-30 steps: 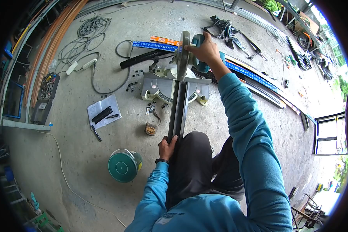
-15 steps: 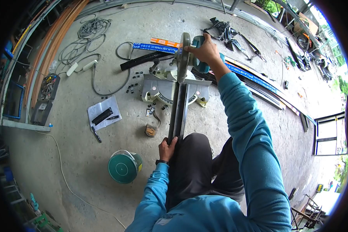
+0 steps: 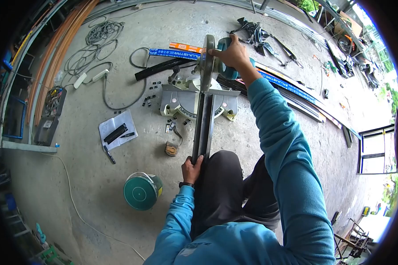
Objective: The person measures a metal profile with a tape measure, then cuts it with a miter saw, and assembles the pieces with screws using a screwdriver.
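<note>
My left hand point(image 3: 192, 170) grips the near end of a long black metal profile point(image 3: 203, 128) beside my left knee. The profile runs forward onto the base of a miter saw point(image 3: 185, 100), where its far end passes under the blade guard point(image 3: 206, 66). On top of the saw, my right hand point(image 3: 233, 55) is wrapped round the teal handle point(image 3: 224, 44). The saw head stands above the profile; whether the blade touches it is hidden by the guard. A tape measure point(image 3: 171, 149) with its tape partly out lies left of the profile.
A green-lidded bucket point(image 3: 139, 193) stands near my left forearm. Paper point(image 3: 129, 119) with black pieces and a marker lies to the left. Small black offcuts point(image 3: 148, 101) are scattered by the saw. Power cables point(image 3: 102, 35) and wrapped profiles point(image 3: 287, 84) cover the floor beyond.
The view has shifted slightly. Both hands keep their holds, and the saw head and profile look nearly unchanged.
</note>
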Action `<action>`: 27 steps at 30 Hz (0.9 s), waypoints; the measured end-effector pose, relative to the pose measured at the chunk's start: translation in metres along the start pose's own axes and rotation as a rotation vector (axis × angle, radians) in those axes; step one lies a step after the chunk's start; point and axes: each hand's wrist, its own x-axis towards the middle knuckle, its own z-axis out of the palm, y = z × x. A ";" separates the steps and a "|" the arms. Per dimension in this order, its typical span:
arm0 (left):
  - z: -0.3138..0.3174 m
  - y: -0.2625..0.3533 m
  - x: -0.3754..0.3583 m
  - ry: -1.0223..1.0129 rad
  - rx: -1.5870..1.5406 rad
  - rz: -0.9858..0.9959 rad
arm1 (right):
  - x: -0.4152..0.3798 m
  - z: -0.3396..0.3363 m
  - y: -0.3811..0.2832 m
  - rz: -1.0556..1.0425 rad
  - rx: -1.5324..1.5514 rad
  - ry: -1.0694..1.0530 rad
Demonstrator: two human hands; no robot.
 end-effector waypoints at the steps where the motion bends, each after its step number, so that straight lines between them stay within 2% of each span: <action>1: 0.000 0.000 0.000 0.006 0.000 0.005 | -0.001 -0.001 0.000 0.000 0.004 -0.005; 27: -0.001 0.000 0.003 -0.006 -0.016 0.003 | -0.009 0.000 0.000 0.002 0.027 0.004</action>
